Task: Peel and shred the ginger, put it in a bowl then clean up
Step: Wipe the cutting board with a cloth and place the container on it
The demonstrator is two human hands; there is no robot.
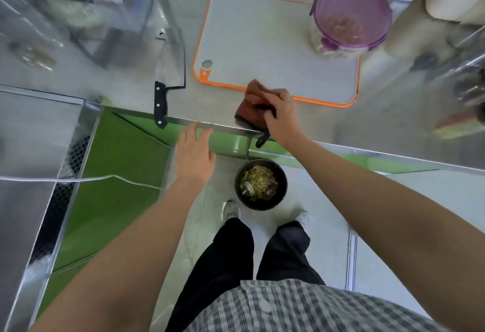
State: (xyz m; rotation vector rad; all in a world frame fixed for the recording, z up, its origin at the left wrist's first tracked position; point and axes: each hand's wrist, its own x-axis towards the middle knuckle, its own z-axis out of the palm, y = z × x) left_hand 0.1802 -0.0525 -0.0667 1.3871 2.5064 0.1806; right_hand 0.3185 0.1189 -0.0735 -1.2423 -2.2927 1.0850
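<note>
Holding yellowish scraps (258, 178), a black bin (259, 205) stands on the floor (328, 200).

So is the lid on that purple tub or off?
On: the purple lid covers the whole top of the tub.

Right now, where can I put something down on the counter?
The cutting board is bare between the purple-lidded tub and the cloth. The counter is also free right of the right hand, nearer than the board. It's crowded by the knife and both far corners.
</note>
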